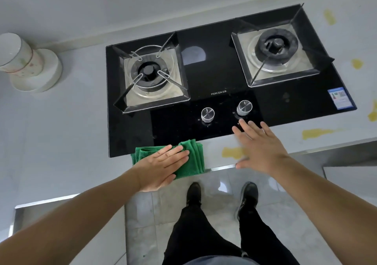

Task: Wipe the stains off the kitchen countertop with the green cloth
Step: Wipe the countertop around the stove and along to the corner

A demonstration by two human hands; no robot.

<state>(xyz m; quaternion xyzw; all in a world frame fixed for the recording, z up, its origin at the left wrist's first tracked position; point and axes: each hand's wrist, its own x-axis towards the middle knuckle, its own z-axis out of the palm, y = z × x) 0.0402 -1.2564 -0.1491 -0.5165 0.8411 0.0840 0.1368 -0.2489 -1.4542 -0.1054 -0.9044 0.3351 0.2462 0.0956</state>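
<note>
Grey kitchen table [61, 122], seen from above, with a black glass two-burner hob [224, 105] set into it and a narrow strip of surface left along the near edge. Yellow stains scattered to the right: one patch [231, 152] on the near strip just right of the green cloth, a longer streak [318, 133] farther right, smaller spots [357, 63] beside the hob's right side and one [329, 17] near the far wall. Stack of white cups and bowl [30, 67] at far left, well apart from the work area.

Green cloth [193, 158] folded several layers thick, lying on the near strip and overlapping the hob's near edge. Folded form judged to give a firm, absorbent pad. Left hand [161, 169] laid flat on top, fingers [175, 152] straight and close together, pressing down rather than gripping; suited to even pressure and a sliding stroke.

Right hand [263, 148] spread above the near strip at the hob's front edge, fingers apart and straight, holding nothing; partly covering the nearest stain. Contact with the surface cannot be told. Likely placed for balance, or about to clear the path.

Nearest stain not yet wiped. Judged next stroke: slide cloth rightward over it, keeping clear of the two control knobs [207, 114].
</note>
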